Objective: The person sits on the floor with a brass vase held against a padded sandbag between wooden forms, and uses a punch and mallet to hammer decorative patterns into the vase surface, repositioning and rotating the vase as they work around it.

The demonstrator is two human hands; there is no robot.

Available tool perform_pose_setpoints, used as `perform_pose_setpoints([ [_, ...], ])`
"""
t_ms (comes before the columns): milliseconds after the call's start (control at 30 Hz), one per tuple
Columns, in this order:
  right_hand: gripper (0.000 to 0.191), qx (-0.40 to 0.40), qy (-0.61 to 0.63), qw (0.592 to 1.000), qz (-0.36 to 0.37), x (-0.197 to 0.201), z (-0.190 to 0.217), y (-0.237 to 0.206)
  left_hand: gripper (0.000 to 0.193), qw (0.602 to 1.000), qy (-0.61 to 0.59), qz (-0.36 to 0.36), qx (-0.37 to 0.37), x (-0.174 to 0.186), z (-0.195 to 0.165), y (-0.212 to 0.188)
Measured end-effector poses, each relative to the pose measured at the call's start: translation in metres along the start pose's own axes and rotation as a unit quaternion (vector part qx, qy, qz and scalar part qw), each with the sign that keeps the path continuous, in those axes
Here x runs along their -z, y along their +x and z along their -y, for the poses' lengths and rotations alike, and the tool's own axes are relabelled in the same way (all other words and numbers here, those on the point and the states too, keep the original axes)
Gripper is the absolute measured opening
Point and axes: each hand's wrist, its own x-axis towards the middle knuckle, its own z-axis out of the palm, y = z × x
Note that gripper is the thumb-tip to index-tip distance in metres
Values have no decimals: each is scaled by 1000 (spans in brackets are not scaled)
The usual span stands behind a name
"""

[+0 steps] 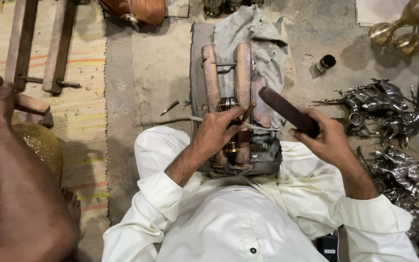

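My left hand (217,130) pinches a thin punch (248,111) and sets its tip against a small brass piece (228,103). The brass piece is clamped between two upright wooden bars (243,63) over my lap. My right hand (325,138) grips a dark wooden bar (287,110), held slanted just right of the punch and a little above it. A grey cloth (255,34) lies under and behind the wooden bars. A pale cord (263,127) runs across the clamp below my left hand.
Another person's arm (6,174) reaches in at the left, the hand on a wooden handle (31,104), above a brass vessel (42,143) and a woven mat (88,97). Silvery metal figures (379,109) are piled at the right. Brass vases (408,26) stand top right.
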Motion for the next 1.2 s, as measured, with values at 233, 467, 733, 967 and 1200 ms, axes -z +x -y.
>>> perform_pose_setpoints([
  [233,59,115,-189,974,-51,33,55,7,37,999,29,18,-4,-4,1,0],
  [467,65,118,-349,930,-15,56,72,11,34,997,76,25,16,-5,-4,3],
  [733,59,93,-320,943,-10,50,58,13,34,998,51,19,25,-5,-4,6],
  [967,48,-38,224,971,-77,1,-44,-2,41,988,-100,-46,113,10,3,-14],
  [1200,44,-287,78,952,67,-68,-99,-89,15,948,-159,-130,243,32,42,-58],
])
